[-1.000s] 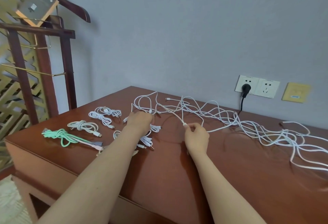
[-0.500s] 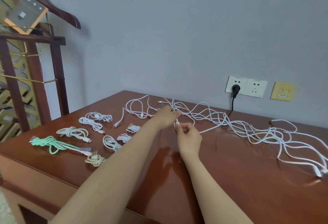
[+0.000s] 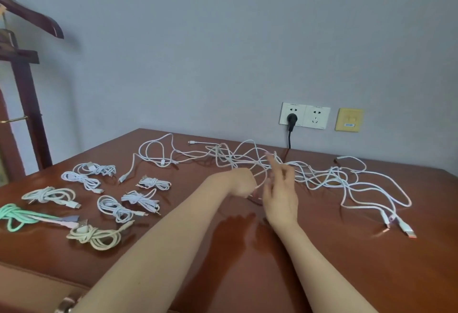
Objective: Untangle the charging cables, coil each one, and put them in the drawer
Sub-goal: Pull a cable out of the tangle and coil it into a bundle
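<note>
Left hand (image 3: 241, 182) curls around a white strand (image 3: 259, 176); right hand (image 3: 281, 195), raised just beside it, has loosely spread fingers against the tangled white cables (image 3: 322, 176) sprawling across the wooden table's (image 3: 247, 263) far right. 8 coiled cables (image 3: 112, 207) lie left.

place: a lived-in room, a home or hotel bedroom by the look of it
furniture: polished red-brown wooden desk (image 3: 396, 275) set against a plain grey wall (image 3: 223, 40)
left edge: dark wooden clothes stand (image 3: 27, 104) with a hanger-shaped top
wall fittings: white double socket (image 3: 314, 117) with a black plug (image 3: 292, 120) in it, yellow plate (image 3: 349, 119) just beside
on the desk: household charging cables (image 3: 322, 178)
</note>
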{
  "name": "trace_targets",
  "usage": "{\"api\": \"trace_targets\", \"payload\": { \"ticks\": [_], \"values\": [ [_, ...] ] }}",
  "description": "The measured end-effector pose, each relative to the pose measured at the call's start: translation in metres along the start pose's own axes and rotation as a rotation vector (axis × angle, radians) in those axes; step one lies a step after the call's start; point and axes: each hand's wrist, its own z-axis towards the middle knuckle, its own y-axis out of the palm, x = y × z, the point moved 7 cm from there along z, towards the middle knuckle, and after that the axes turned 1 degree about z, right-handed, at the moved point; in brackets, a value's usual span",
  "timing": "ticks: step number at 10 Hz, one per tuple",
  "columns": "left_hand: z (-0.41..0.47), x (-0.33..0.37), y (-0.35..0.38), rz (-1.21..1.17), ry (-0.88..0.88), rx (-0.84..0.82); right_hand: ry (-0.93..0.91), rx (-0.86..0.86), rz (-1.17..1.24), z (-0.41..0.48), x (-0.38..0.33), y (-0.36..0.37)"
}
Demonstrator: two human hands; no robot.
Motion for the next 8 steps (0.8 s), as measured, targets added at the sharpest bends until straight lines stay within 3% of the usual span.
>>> {"api": "trace_targets", "payload": {
  "ticks": [1,2,3,5,6,8],
  "values": [
    [0.001,0.015,0.009,-0.017,0.160,-0.042,-0.201,-0.144,-0.247,-0.002,0.012,-0.005],
    [-0.005,0.031,0.016,-0.152,0.344,-0.055,-0.179,-0.116,-0.319,0.001,0.036,-0.020],
    [-0.002,0.036,0.030,-0.319,0.374,-0.012,-0.137,-0.024,-0.311,0.006,0.056,-0.039],
    [0.023,0.027,0.057,-1.232,0.215,-0.052,0.041,0.133,-0.239,0.014,0.088,-0.075],
    [0.029,0.026,0.058,-1.454,0.223,-0.093,0.075,0.300,-0.254,0.014,0.091,-0.092],
    [0.041,0.022,0.059,-1.714,0.167,-0.029,-0.171,0.279,-0.687,0.016,0.066,-0.070]
  ]
}}
